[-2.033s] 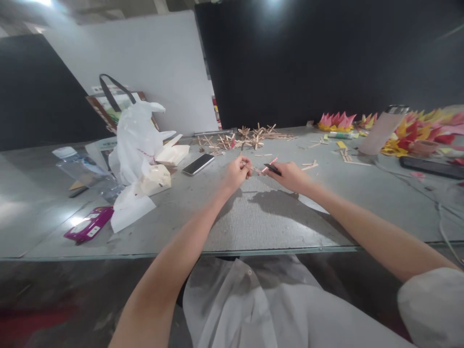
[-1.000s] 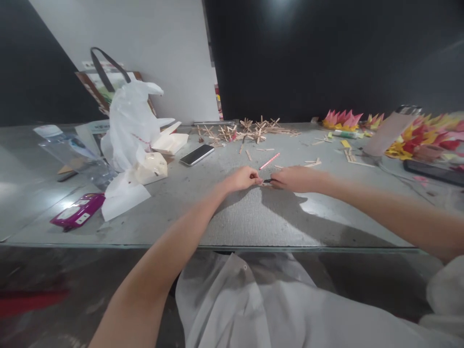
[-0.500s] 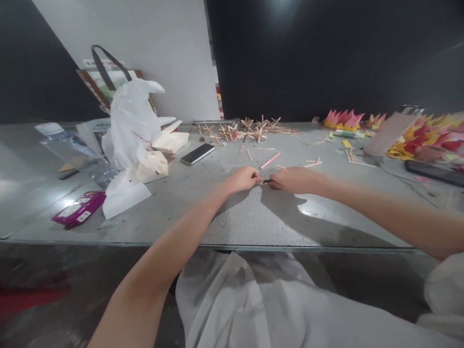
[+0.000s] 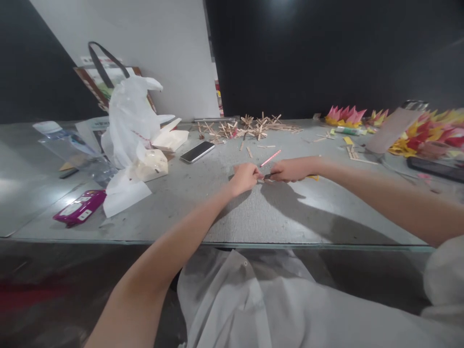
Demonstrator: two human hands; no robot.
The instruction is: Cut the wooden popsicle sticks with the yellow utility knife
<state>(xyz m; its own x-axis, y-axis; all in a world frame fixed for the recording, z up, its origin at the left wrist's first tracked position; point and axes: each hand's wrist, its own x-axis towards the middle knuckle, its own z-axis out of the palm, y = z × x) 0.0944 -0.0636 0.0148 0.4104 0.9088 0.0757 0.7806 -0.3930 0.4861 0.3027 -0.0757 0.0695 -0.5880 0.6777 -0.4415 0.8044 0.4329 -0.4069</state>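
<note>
Left fingers point(image 4: 258, 176) pinch a wooden stick point(image 4: 268, 181) beside the right fingers' point(image 4: 276, 175) tool point(image 4: 267, 177).

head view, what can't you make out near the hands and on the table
All in the head view:
Dark tool: mostly hidden by the right hand.
Pale piece beside the left hand: too small to make out its shape.
Dark device: cut off by the right edge.
</note>
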